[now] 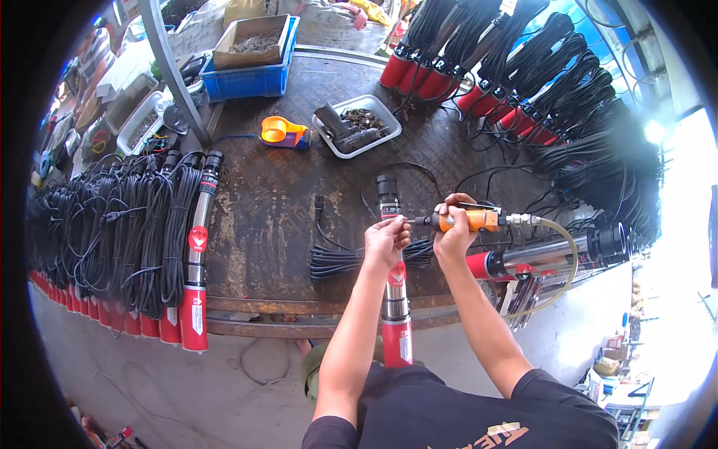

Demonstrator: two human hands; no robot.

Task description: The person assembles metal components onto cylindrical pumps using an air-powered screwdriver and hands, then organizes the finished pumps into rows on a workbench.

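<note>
Both forearms rise from the lower edge to a red and steel pump [396,299] lying across the desk [262,224] edge, overhanging toward the person. Left hand [387,239] is clamped on the pump body; right hand [453,233] is closed round an orange air screwdriver [471,219] whose tip meets the pump sideways. A slipping tip could jab the left fingers; the coiled black cable [344,260] underneath might let the pump roll.

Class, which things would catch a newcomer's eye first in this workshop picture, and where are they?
At the centre, the right hand grips an orange power screwdriver against a red and steel pump that the left hand steadies. Rows of similar pumps wrapped in black cable line the bench's left edge and top right corner.
</note>
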